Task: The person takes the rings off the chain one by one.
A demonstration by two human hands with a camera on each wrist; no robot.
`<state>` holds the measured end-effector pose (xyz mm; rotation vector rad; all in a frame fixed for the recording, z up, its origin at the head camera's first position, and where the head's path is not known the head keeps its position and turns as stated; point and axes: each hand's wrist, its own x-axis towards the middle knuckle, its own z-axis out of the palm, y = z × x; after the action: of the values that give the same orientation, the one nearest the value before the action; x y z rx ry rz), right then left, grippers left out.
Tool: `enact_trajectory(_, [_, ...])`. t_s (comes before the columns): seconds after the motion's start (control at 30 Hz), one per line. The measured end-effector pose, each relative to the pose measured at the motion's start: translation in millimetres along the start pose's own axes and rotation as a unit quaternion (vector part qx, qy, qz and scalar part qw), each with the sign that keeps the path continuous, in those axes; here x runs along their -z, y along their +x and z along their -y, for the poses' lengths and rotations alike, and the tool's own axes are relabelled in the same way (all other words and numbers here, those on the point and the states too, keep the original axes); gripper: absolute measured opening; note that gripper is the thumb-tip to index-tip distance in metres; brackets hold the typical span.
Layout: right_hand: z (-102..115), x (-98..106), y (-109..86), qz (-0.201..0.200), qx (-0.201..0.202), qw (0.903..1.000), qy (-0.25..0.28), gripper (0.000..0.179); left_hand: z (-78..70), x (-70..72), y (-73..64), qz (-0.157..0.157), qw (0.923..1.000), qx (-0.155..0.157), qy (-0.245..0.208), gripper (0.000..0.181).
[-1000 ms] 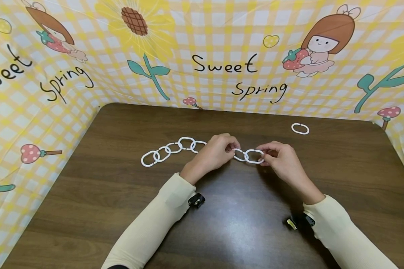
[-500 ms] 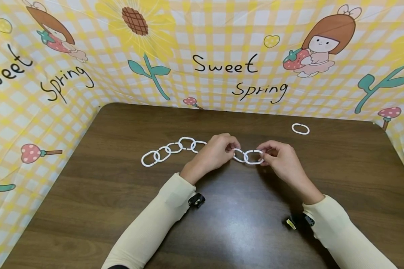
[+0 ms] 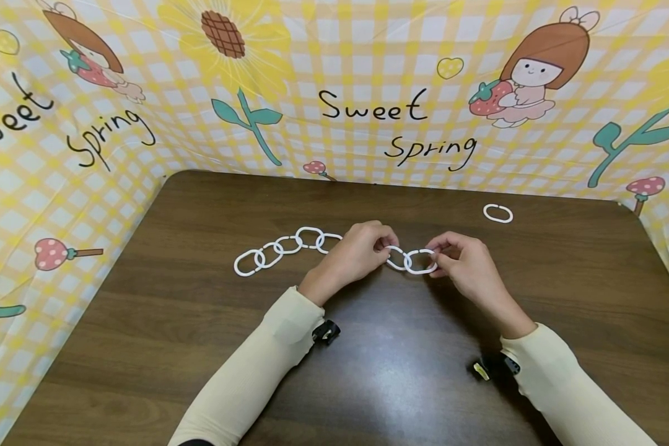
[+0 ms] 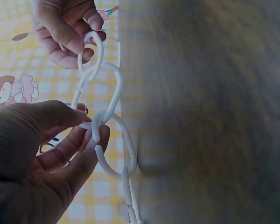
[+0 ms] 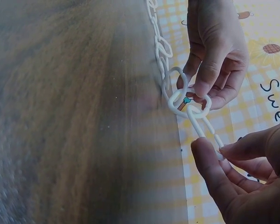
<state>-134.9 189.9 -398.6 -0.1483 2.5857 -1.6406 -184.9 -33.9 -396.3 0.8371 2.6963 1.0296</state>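
Observation:
A chain of white oval plastic links (image 3: 309,228) lies on the table to the left and runs on under my left hand (image 3: 357,251). Thumb and fingers of that hand pinch one link (image 4: 118,88), lifted off the tabletop. Hooked through it is the chain's end link (image 3: 420,272), whose far side my right hand (image 3: 471,263) pinches between thumb and fingertips. In the right wrist view this end link (image 5: 195,125) slants down into the right fingers, and a small gap shows in some links. Part of the chain is hidden behind the left hand.
One loose white link (image 3: 500,221) lies apart near the back right of the brown wooden table (image 3: 145,347). A yellow checked cloth (image 3: 362,49) with printed figures stands along the back and left sides.
The end link has dipped very slightly between the hands. Both hands keep their places and their pinch; the loose link and the left part of the chain have not moved.

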Motion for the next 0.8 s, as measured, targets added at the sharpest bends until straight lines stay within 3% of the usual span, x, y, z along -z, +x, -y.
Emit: enact_trajectory(0.8, [-0.2, -1.7, 0.5, 0.011, -0.004, 0.9999, 0.008, 0.016, -0.9, 0.5, 1.3, 0.018, 0.9997, -0.009, -0.013, 0.017])
